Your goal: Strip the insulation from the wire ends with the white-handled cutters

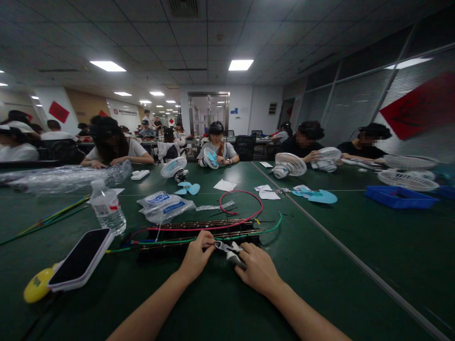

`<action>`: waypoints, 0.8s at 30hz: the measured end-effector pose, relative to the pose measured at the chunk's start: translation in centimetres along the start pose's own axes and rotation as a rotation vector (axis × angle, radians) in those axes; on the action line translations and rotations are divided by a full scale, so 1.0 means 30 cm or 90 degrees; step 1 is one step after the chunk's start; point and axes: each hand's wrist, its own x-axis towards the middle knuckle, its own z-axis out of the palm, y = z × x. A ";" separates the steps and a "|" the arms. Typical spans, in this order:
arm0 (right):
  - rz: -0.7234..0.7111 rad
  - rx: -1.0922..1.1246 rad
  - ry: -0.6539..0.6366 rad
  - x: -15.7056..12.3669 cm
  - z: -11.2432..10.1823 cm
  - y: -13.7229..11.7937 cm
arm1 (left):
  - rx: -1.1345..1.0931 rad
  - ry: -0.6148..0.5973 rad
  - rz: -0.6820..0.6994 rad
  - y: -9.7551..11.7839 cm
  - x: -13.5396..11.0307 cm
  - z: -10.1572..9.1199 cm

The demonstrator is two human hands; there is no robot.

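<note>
My right hand is closed around the grey-and-white handles of diagonal cutters or similar pliers, whose metal jaws point left. At the jaw tips, my left hand is pinched closed; whatever its fingers hold is too small to make out. Just beyond both hands lies a long black rack-like part with metal strips along it. A green wire and a red wire run over this part, the red one looping up behind it. Thin black strands rise from its middle.
A water bottle, a phone on a yellow object and plastic bags lie left and ahead. Blue fan blades, fan cages and a blue tray stand farther off. Several people sit across the table.
</note>
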 end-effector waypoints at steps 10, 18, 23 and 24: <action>0.044 0.005 -0.036 -0.006 -0.012 -0.015 | -0.030 -0.006 -0.001 0.011 0.001 -0.001; 0.036 0.035 -0.011 -0.008 -0.013 -0.003 | -0.030 -0.001 0.001 0.016 0.000 -0.002; 0.019 0.059 0.007 -0.004 -0.009 -0.001 | -0.014 -0.002 0.005 0.016 -0.001 -0.003; 0.017 0.060 0.009 -0.003 -0.008 -0.002 | -0.007 -0.002 0.007 0.017 -0.001 -0.004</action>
